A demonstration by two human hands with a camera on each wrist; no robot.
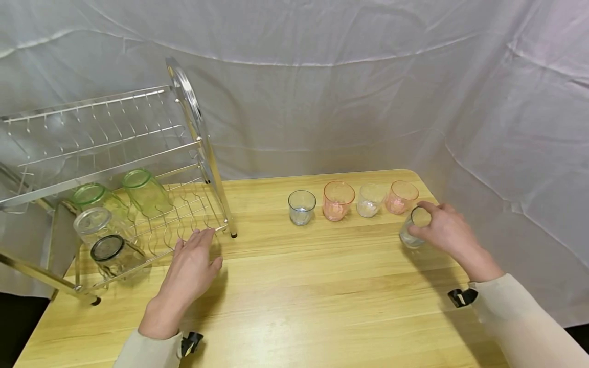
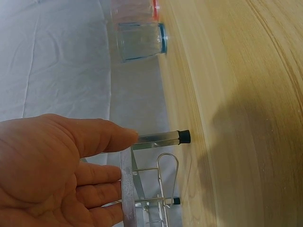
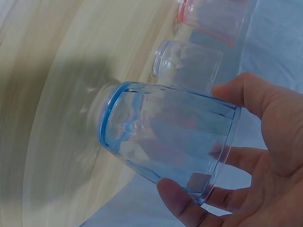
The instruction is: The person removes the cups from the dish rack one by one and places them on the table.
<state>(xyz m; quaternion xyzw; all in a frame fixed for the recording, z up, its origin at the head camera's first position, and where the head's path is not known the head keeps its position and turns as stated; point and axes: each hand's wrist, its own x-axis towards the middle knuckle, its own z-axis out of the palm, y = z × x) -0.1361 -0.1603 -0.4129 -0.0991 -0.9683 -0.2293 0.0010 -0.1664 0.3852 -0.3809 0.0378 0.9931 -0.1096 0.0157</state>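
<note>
My right hand (image 1: 446,227) grips a clear, blue-tinted drinking glass (image 3: 170,132) near its rim, thumb on one side and fingers on the other. The glass is upright, its thick blue base right at the wooden tabletop in the right wrist view. It is at the right end of a row of short glasses. My left hand (image 1: 188,271) is at the front of a metal dish rack (image 1: 215,189), palm down with fingers extended in the head view. Its fingertips are right at the rack's flat rail (image 2: 128,184) in the left wrist view.
A bluish glass (image 1: 301,209), a pink glass (image 1: 338,202), a clear glass (image 1: 369,202) and another pink glass (image 1: 401,198) stand along the table's back. On the rack's lower tier lean green glasses (image 1: 149,194), a clear glass (image 1: 94,222) and a dark glass (image 1: 115,255). Grey cloth (image 1: 294,102) hangs behind.
</note>
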